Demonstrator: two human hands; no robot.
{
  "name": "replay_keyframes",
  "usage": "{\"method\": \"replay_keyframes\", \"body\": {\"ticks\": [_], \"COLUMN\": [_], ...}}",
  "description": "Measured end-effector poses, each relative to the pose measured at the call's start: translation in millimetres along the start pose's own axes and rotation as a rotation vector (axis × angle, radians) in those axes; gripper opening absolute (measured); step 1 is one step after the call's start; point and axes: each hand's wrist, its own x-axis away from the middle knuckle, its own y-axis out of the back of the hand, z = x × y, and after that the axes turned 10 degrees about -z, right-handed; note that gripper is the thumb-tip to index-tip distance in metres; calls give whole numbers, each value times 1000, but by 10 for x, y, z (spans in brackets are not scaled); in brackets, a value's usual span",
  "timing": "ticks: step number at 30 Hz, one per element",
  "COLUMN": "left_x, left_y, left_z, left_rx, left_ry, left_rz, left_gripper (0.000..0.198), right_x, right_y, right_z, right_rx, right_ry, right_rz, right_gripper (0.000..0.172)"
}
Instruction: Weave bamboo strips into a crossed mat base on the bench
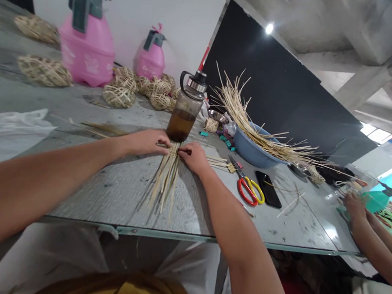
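Bamboo-like strips (164,181), partly woven together, lie on the grey table between my hands, their loose ends fanning toward the front edge. My left hand (149,141) has thumb and fingers curled at the left side of the weave, pinching at the strips. On the right side of it, my right hand (193,156) is closed, thumb against fingers, at the strips' upper end. What exactly sits between the fingertips is too small to make out fully. Just behind both hands stands a drink bottle (185,111) with brown liquid in it.
Right of my hands lie scissors (248,186) and a black phone (268,189). A blue basin (255,145) holds long strips that stick out. Pink spray bottles (88,50) and several woven balls (119,92) stand behind. A co-worker's hands (355,206) are at the far right.
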Motion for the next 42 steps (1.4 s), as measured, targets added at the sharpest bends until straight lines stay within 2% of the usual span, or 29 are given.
{"method": "replay_keyframes", "body": {"ticks": [4,9,13,17,23,27,32,42], "left_x": [17,22,-1,-7,3,-1,2,1], "left_y": [6,68,71,19,-1,53,72,45], "left_z": [26,20,-33,-41,8,1,-13,14], "left_rx": [13,75,26,1,28,52,68,75], "left_ry": [30,59,-17,-63,-84,-79,-92,-94], "left_rz": [8,62,72,27,20,54,59,54], "left_gripper": [39,48,53,44,38,41,43,41], "right_x": [-6,0,3,-1,-3,7,14,28], "right_y": [33,44,4,-28,-20,31,96,66], "right_z": [-48,-99,-86,-73,-78,-50,-25,-16], "right_rx": [-40,-179,-110,-71,-61,-72,-100,-99], "right_ry": [-18,-115,-42,0,42,34,18,25], "right_rz": [-5,5,32,20,35,22,95,62], "right_gripper": [19,29,25,24,35,39,36,36]}}
